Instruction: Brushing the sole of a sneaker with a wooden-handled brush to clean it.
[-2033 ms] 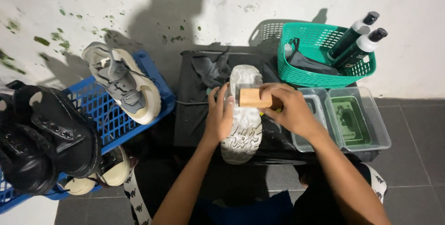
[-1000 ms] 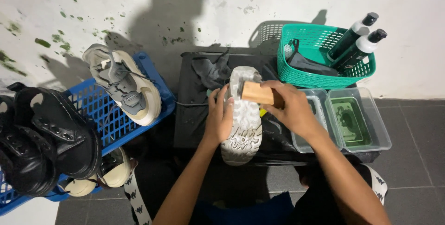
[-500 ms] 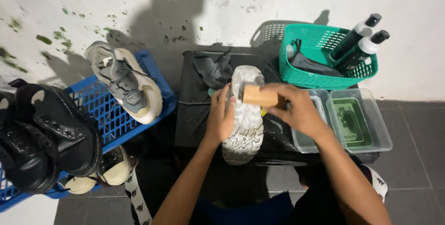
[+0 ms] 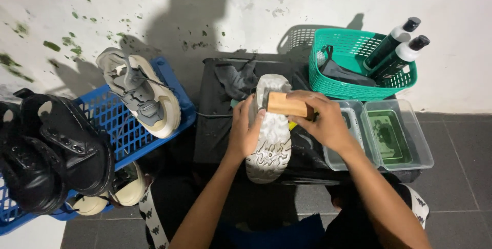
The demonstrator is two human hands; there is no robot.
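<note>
The left hand [image 4: 245, 128] steadies the upturned shoe [image 4: 269, 126] while the right hand [image 4: 324, 121], grip closed around a wooden brush [image 4: 286, 105], works near the heel, the sole looking only partly scrubbed.

Both forearms extended forward, hands meeting near centre.
Left hand [image 4: 245, 128] upright, palm turned inward, fingers curled in a grip. Right hand [image 4: 323, 121] palm down, fingers wrapped closed, wrist slightly bent.
</note>
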